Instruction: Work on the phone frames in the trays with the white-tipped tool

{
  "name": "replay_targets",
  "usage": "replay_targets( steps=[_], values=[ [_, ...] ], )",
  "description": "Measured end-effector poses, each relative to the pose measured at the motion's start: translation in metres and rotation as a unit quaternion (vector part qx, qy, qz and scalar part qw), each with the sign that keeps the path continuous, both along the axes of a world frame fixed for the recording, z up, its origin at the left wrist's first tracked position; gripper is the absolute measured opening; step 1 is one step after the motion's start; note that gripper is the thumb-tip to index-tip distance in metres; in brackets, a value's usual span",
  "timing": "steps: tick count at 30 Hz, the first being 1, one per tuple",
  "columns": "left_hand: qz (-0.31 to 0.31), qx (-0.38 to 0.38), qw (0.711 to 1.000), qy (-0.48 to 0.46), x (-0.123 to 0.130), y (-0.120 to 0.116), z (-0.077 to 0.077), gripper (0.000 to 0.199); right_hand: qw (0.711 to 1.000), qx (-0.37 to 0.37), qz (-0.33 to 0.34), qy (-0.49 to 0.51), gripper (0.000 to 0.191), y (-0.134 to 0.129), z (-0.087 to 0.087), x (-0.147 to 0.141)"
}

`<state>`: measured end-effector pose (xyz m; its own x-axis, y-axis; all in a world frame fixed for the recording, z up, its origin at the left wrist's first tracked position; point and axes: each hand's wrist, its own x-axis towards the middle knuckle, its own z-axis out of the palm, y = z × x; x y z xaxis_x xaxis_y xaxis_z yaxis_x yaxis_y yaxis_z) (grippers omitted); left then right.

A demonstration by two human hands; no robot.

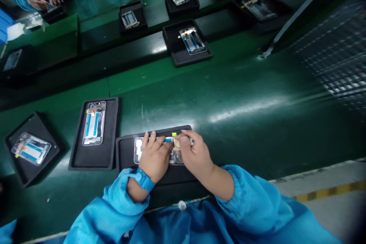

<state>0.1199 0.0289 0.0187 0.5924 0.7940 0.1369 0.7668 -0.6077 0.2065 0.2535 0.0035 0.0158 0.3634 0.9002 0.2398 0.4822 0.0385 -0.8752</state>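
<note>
at the near edge of the green conveyor belt (243,95), an open silver phone frame (160,151) lies in a black foam tray (126,154). the left hand (156,157) presses flat on it, holding nothing; the right hand (194,154) pinches a small part (177,143) against it. a slip could misplace the part.

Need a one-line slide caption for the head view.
Both hands, left hand and right hand, press on a phone frame in a black tray.
</note>
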Motion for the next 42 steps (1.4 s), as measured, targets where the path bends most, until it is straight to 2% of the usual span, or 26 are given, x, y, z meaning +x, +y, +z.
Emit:
replay_targets(
  steps=[10,18,24,27,31,34,36,42],
  values=[
    [-0.004,0.004,1.0,0.008,0.001,-0.002,-0.002,0.023,0.999,0.021,0.016,-0.036,0.016,0.0,-0.002,0.0],
    [-0.005,0.01,1.0,-0.013,0.002,-0.004,-0.004,0.024,0.993,0.04,0.036,-0.107,0.02,0.002,0.004,0.001],
    [-0.011,-0.002,1.0,-0.027,0.0,-0.005,-0.006,0.027,0.961,0.065,0.118,-0.241,0.033,0.011,0.014,-0.007],
    [-0.014,-0.003,0.999,-0.03,-0.001,-0.006,-0.007,0.028,0.949,0.086,0.129,-0.276,0.037,0.014,0.013,-0.013],
    [-0.003,-0.02,0.999,-0.031,-0.002,-0.004,-0.006,0.026,0.962,0.094,0.101,-0.236,0.035,0.015,0.007,-0.013],
    [0.018,-0.06,0.998,-0.028,-0.003,0.001,-0.003,0.023,0.99,0.015,0.029,-0.138,0.028,0.015,0.005,-0.008],
    [0.034,-0.082,0.996,-0.027,-0.002,0.004,0.0,0.023,0.996,-0.034,-0.002,-0.078,0.026,0.014,0.004,-0.006],
    [0.073,-0.136,0.988,-0.03,0.004,0.009,0.005,0.016,0.994,-0.107,-0.019,0.005,0.031,0.015,0.005,-0.008]
  ],
)
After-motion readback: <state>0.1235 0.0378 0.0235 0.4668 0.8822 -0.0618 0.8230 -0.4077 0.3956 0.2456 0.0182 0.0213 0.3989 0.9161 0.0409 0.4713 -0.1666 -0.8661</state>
